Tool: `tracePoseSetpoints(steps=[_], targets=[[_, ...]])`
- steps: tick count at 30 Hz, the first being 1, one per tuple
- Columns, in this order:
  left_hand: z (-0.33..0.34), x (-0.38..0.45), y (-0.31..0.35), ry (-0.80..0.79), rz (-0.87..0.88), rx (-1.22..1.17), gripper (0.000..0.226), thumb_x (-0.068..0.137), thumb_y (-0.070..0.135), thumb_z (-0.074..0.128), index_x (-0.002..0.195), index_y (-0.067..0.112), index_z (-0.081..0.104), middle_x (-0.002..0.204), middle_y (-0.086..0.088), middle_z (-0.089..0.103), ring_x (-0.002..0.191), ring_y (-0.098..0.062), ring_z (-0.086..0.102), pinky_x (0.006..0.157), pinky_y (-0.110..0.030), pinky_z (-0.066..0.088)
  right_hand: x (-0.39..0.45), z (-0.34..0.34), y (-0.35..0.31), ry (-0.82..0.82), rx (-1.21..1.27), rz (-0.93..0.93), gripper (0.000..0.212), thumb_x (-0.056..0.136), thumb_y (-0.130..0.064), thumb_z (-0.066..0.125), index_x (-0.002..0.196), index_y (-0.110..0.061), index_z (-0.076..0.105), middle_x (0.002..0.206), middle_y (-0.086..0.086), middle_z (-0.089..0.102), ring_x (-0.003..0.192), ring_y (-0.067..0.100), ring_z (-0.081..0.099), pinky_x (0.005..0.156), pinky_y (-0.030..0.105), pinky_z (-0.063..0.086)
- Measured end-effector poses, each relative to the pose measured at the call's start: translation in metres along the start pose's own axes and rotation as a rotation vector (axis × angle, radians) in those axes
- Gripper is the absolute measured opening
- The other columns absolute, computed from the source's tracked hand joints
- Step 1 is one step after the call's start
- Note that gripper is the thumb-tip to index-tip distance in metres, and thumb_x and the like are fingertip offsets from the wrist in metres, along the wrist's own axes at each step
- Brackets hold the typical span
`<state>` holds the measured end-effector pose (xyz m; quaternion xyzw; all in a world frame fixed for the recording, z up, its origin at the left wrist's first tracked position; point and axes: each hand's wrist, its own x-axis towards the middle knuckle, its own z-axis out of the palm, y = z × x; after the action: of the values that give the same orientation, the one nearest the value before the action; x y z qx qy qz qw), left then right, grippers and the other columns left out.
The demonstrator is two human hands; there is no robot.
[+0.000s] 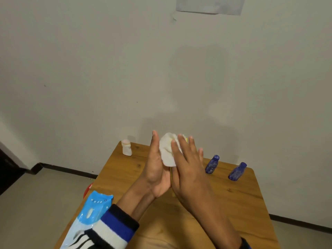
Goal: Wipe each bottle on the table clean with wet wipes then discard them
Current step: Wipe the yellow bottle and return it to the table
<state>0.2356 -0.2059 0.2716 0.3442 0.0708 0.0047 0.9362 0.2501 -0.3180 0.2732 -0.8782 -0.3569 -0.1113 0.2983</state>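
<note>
Above the wooden table (pixel 233 203), my left hand (pixel 155 169) and my right hand (pixel 190 169) are held palm to palm with straight fingers. A crumpled white wet wipe (pixel 166 150) is pressed between them. A thin yellow object (pixel 171 177), probably a bottle, shows as a sliver in the gap between the palms; most of it is hidden. A small white bottle (pixel 126 147) stands at the table's far left corner. Two dark blue bottles (pixel 212 164) (pixel 237 171) stand at the far right.
A light blue pack of wet wipes (pixel 89 212) lies at the table's near left edge, partly under my striped sleeve. Something red (pixel 88 189) sticks out below the table's left edge. The table stands against a plain wall, with bare floor to the left.
</note>
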Motion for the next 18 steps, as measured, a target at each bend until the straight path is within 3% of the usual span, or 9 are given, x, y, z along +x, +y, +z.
tracePoseSetpoints(steps=[3,7,10,12,14,16,18], targets=[[-0.005,0.003,0.005,0.113,-0.008,0.011,0.098,0.082,0.081,0.047,0.138,0.000,0.055,0.138,-0.023,0.059,0.126,-0.039,0.060,0.114,-0.059,0.037,-0.020,0.004,-0.004,-0.091,0.068,-0.042,0.058,0.098,-0.006,0.044,0.154,-0.016,0.031,0.163,0.000,0.016,0.152,0.020,0.006,0.122,0.048,0.018],[-0.012,0.007,0.014,0.264,0.025,0.074,0.069,0.086,0.062,0.057,0.118,0.002,0.067,0.119,-0.020,0.068,0.117,-0.036,0.066,0.097,-0.054,0.052,-0.024,-0.013,0.000,-0.038,0.175,-0.068,0.045,0.085,0.006,0.060,0.126,-0.013,0.066,0.147,0.006,0.050,0.128,0.022,0.055,0.099,0.031,0.052],[-0.009,0.005,0.007,0.278,-0.038,0.067,0.070,0.095,0.056,0.050,0.128,-0.005,0.061,0.123,-0.024,0.066,0.114,-0.037,0.063,0.095,-0.048,0.054,-0.006,-0.027,0.008,0.172,0.241,-0.032,0.032,0.078,0.015,0.063,0.099,-0.007,0.073,0.114,0.006,0.061,0.101,0.012,0.062,0.080,0.008,0.047],[-0.005,0.003,0.001,0.261,-0.016,0.054,0.064,0.100,0.050,0.048,0.135,-0.004,0.056,0.131,-0.027,0.063,0.121,-0.038,0.060,0.102,-0.048,0.051,0.008,-0.032,0.010,0.292,0.240,-0.010,0.032,0.074,0.018,0.063,0.093,-0.007,0.072,0.101,0.004,0.059,0.091,0.007,0.057,0.074,0.004,0.044],[-0.003,0.002,-0.003,0.241,0.010,0.031,0.057,0.103,0.043,0.050,0.136,-0.003,0.056,0.126,-0.024,0.064,0.117,-0.036,0.061,0.102,-0.046,0.049,0.015,-0.029,0.009,0.292,0.194,-0.020,0.035,0.072,0.017,0.065,0.093,-0.010,0.073,0.099,0.002,0.063,0.093,0.010,0.056,0.077,0.004,0.041],[-0.003,0.000,-0.004,0.242,0.023,0.024,0.050,0.102,0.040,0.053,0.130,-0.002,0.058,0.109,-0.020,0.067,0.103,-0.030,0.065,0.091,-0.041,0.054,0.014,-0.018,0.007,0.219,0.139,-0.018,0.035,0.073,0.014,0.067,0.096,-0.012,0.075,0.104,0.001,0.066,0.097,0.016,0.053,0.081,0.006,0.037],[-0.009,-0.001,-0.002,0.298,0.040,0.055,0.047,0.102,0.042,0.052,0.122,0.000,0.061,0.096,-0.017,0.070,0.090,-0.027,0.069,0.077,-0.037,0.058,0.008,-0.004,0.004,0.144,0.145,-0.032,0.029,0.076,0.009,0.071,0.099,-0.009,0.076,0.107,0.005,0.065,0.096,0.021,0.055,0.079,0.013,0.041]])
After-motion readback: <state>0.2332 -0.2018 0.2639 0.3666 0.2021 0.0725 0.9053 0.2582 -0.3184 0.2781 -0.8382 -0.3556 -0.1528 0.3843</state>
